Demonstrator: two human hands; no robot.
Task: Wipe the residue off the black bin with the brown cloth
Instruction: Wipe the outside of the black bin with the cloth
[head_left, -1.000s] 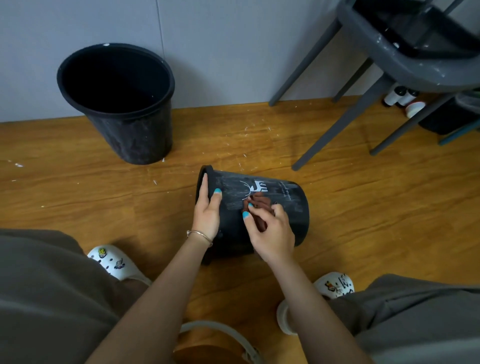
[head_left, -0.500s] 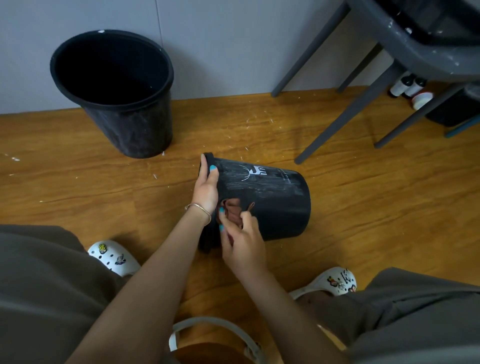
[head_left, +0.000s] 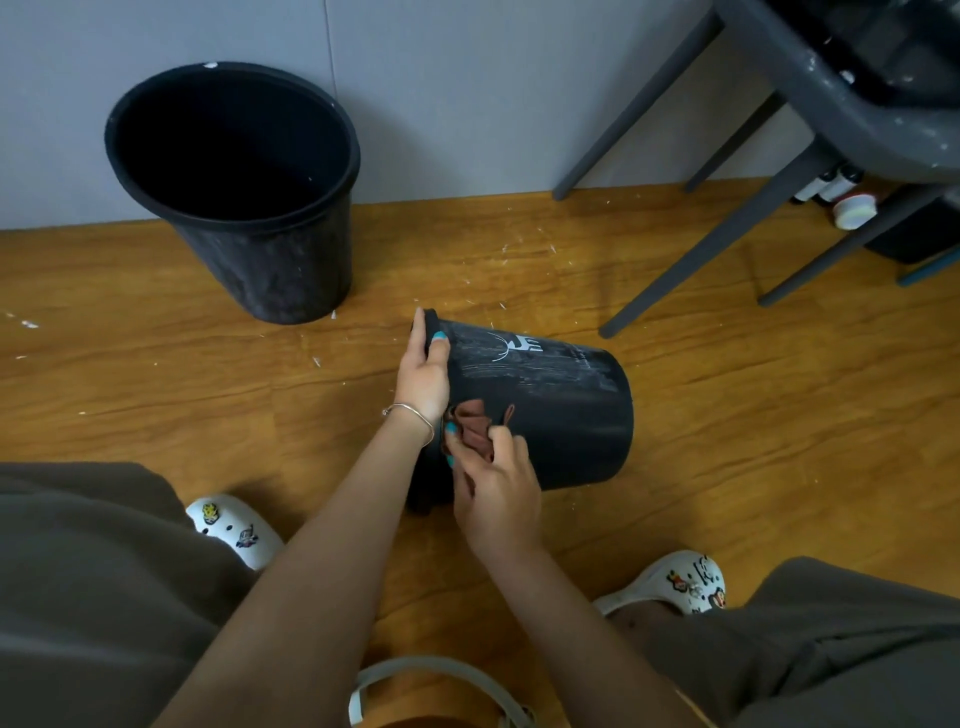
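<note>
left hand grips black bin rim; right hand pinches brown cloth on its side

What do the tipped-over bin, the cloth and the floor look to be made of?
Black bin: likely plastic, matte, with a moulded rim and whitish streaks of residue. Brown cloth: soft fabric, bunched in folds under the right hand. Floor: wood or wood-look laminate, with grain lines and a slight sheen.

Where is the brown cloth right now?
In the head view, the brown cloth is near the middle, pinched in the right hand against the side of the black bin lying on the floor, beside the left hand gripping its rim.
</note>
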